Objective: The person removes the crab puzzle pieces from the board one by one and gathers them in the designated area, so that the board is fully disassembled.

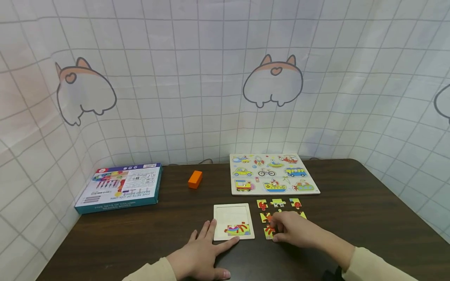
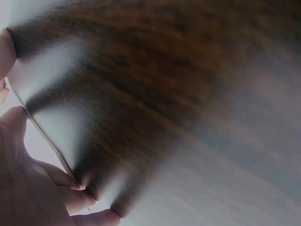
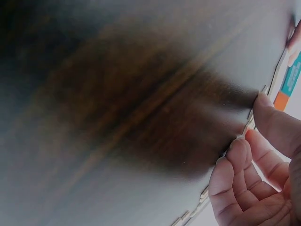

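In the head view, a square wooden puzzle tray lies on the table with joined colourful pieces in its lower right part. My left hand rests flat beside it, fingers spread and touching its left and lower edges. Loose jigsaw pieces lie right of the tray, among them a red and yellow corner piece and one with a red pattern. Over the lower ones my right hand bends its fingers and thumb to the table, pinching a jigsaw piece mostly hidden under it. The right wrist view shows the thumb and fingertips low at thin piece edges.
Behind the loose pieces lies a white vehicle picture board. An orange block stands left of it. A flat teal-edged box lies at the table's left. A white checked curtain hangs behind the dark table.
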`<action>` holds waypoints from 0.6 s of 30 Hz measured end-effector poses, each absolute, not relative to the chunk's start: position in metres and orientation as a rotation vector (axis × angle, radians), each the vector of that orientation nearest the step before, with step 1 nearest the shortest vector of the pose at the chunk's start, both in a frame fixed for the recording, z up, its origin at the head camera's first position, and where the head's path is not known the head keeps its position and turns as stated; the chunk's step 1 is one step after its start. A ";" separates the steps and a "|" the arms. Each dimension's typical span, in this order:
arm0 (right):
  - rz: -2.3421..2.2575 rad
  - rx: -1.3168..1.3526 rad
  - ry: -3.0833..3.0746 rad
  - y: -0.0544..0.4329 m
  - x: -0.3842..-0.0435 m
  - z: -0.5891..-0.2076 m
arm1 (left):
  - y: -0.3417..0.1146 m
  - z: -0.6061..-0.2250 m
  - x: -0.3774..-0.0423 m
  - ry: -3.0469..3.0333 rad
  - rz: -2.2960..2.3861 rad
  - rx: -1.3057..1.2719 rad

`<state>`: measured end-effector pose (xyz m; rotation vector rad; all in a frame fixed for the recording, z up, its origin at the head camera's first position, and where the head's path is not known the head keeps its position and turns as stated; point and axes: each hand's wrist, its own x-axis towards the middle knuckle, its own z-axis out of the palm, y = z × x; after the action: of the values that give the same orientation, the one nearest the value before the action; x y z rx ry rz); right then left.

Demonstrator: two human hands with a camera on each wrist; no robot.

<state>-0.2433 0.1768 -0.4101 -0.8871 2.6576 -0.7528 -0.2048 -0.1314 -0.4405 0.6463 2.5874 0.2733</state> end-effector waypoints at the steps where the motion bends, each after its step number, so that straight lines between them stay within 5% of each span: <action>1: -0.752 -0.885 2.658 0.177 -0.243 -0.410 | -0.131 -0.440 -0.205 2.584 0.277 0.642; 18: -0.754 -0.941 2.686 0.176 -0.242 -0.404 | -0.131 -0.442 -0.206 2.583 0.276 0.633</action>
<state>-0.2425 0.1759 -0.4043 -0.9408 2.6860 -0.7541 -0.2061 -0.1313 -0.4420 0.6329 2.5825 0.2756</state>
